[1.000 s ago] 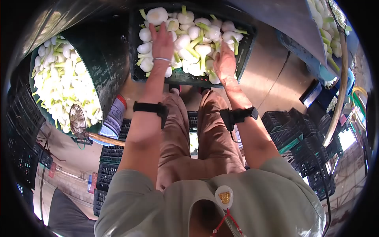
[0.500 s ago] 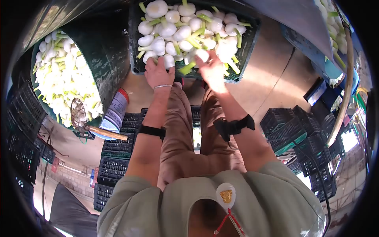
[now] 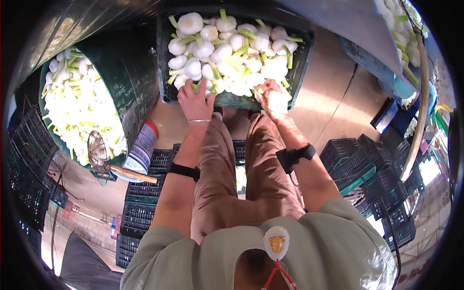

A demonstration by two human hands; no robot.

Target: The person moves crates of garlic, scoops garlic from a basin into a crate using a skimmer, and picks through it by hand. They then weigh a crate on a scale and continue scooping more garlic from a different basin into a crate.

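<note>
White bulbs with short green stems [image 3: 222, 52] fill a dark green crate [image 3: 306, 65] in front of me. My left hand [image 3: 195, 102] lies over the crate's near edge with its fingers spread, touching a bulb at the near left corner. At the near right side of the crate is my right hand [image 3: 274, 98], its fingers curled in around a green stem end; the rest of what it grips is hidden by glare and the fingers.
On the left a tipped green barrel [image 3: 128, 72] holds more bulbs, with a wire skimmer [image 3: 98, 147] at its mouth. Black crates [image 3: 140, 191] are stacked lower left, others [image 3: 348, 157] at right. A blue container [image 3: 360, 55] and a wooden pole [image 3: 418, 116] stand upper right.
My right hand has moved right and towards me, and the stemmed bulb between the hands no longer shows there. My left hand has shifted slightly nearer me, with its fingers more spread.
</note>
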